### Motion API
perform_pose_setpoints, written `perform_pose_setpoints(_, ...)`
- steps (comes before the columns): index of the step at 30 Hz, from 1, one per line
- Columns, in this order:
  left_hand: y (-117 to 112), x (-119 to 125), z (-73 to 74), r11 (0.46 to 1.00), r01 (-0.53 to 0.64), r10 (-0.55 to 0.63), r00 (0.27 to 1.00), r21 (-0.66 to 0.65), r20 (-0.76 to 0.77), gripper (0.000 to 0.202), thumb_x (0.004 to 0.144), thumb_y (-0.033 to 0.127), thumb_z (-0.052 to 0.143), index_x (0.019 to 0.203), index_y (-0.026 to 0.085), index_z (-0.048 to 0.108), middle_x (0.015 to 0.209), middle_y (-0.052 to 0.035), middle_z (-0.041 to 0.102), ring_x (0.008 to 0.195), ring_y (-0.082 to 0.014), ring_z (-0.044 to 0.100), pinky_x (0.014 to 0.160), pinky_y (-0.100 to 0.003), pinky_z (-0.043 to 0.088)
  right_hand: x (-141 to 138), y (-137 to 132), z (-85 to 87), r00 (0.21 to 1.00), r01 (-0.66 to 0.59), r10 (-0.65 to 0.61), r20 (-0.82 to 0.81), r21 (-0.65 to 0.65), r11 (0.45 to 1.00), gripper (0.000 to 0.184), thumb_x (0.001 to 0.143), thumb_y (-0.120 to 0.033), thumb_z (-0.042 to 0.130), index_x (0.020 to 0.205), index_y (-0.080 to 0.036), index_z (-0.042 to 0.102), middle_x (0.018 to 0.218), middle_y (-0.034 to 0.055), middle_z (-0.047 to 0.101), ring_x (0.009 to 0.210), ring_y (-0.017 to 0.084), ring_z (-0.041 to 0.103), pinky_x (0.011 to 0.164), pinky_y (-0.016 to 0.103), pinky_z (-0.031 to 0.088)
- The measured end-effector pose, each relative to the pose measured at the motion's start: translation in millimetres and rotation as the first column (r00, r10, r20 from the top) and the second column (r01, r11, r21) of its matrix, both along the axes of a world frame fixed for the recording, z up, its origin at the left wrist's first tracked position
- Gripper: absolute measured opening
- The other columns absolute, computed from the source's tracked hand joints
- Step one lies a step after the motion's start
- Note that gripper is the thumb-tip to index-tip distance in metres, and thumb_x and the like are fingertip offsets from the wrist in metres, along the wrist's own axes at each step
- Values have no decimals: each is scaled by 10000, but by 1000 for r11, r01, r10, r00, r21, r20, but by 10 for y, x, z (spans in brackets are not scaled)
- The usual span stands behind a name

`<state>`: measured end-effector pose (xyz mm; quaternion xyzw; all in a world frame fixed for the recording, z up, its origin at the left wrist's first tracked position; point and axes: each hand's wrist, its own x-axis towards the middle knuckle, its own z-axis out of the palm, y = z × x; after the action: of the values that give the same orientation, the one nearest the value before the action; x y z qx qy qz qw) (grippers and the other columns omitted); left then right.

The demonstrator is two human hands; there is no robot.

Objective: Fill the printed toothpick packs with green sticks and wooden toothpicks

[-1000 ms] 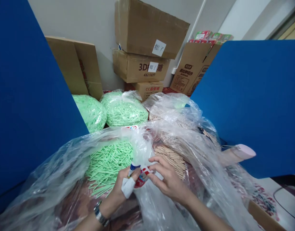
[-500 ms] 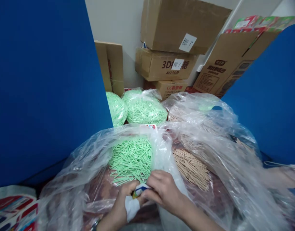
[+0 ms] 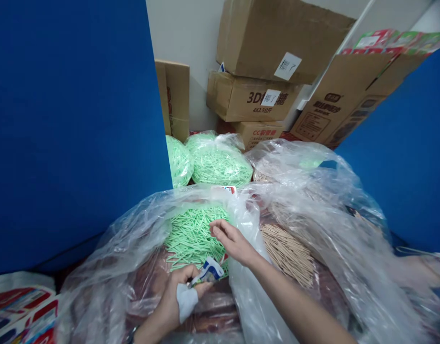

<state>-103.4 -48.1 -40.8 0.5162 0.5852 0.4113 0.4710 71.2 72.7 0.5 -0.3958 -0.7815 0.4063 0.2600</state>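
My left hand, with a white bandage on the thumb, pinches a small printed packet at the bottom centre. My right hand reaches forward over the pile of green sticks inside an open clear plastic bag; its fingers are loosely apart and hold nothing I can see. A pile of tan wooden sticks lies to the right in another clear bag.
Blue panels stand at left and right. Two tied bags of green sticks sit behind. Cardboard boxes are stacked against the wall. Printed wrappers lie at the bottom left.
My right hand has let go of the packet and moved forward over the green sticks. My left hand keeps the packet. The view has shifted slightly.
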Motion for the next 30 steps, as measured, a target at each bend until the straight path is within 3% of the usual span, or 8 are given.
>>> perform_pose_setpoints(1, -1, 7, 1, 1000, 1, -1, 1000, 5, -2, 318, 702, 274, 677, 554, 188, 408, 547, 57, 371, 545, -107, 331, 506, -227, 248, 51, 89, -74, 987, 16, -28, 161, 73, 997, 203, 958, -281, 392, 1072, -181, 527, 962, 38, 629, 885, 148, 617, 788, 282, 487)
perform_pose_setpoints(3, -6, 23, 6, 1000, 22, -22, 1000, -6, -11, 330, 693, 304, 677, 545, 190, 404, 546, 51, 383, 546, -112, 340, 511, -230, 255, 205, 244, -196, 876, -4, -101, 472, 215, 977, 160, 918, -230, 457, 1031, -163, 549, 975, 59, 624, 922, 165, 600, 825, 278, 461)
perform_pose_setpoints(6, -8, 69, 2, 999, 43, -42, 999, -33, 24, 337, 679, 340, 661, 538, 197, 390, 542, 49, 383, 542, -116, 343, 513, -230, 259, 466, 407, -302, 742, -24, -159, 652, 262, 965, 164, 865, -150, 492, 1001, -145, 583, 972, 101, 619, 903, 199, 599, 809, 294, 444)
perform_pose_setpoints(10, 23, 168, -3, 996, 89, -88, 991, -6, 103, 334, 679, 338, 652, 542, 202, 379, 546, 54, 374, 542, -112, 326, 517, -226, 273, 608, 514, -366, 661, -85, -148, 735, 270, 959, 211, 828, -118, 502, 1007, -166, 603, 950, 101, 615, 855, 215, 593, 739, 289, 428)
perform_pose_setpoints(15, 51, 227, -48, 992, 123, -125, 986, 26, 108, 363, 687, 357, 659, 538, 205, 365, 544, 58, 360, 537, -108, 307, 511, -222, 261, 515, 619, -409, 632, -286, -38, 774, 278, 917, 284, 839, -107, 475, 1062, -232, 597, 1021, 54, 603, 954, 196, 545, 789, 263, 394)
perform_pose_setpoints(21, 39, 254, -225, 989, 123, -127, 991, 81, 43, 358, 678, 307, 669, 521, 201, 365, 547, 55, 375, 542, -112, 332, 541, -227, 279, 464, 761, -458, 572, -378, -47, 819, 314, 871, 339, 804, -90, 499, 1090, -239, 603, 1068, 77, 566, 986, 229, 496, 740, 284, 381)
perform_pose_setpoints(27, 41, 333, -470, 990, 77, -84, 995, 119, 59, 361, 659, 329, 671, 514, 203, 365, 536, 53, 363, 552, -123, 358, 545, -236, 277, 441, 774, -482, 553, -435, -75, 830, 364, 824, 243, 841, -147, 526, 1040, -259, 609, 1065, 90, 541, 1000, 248, 477, 785, 331, 364)
perform_pose_setpoints(30, 46, 358, -516, 987, 85, -91, 995, 135, 34, 365, 654, 315, 679, 508, 196, 366, 537, 50, 372, 536, -111, 342, 524, -233, 248, 432, 774, -498, 557, -450, -88, 826, 389, 804, 225, 844, -151, 537, 1038, -244, 605, 1082, 102, 539, 1010, 251, 477, 812, 349, 357)
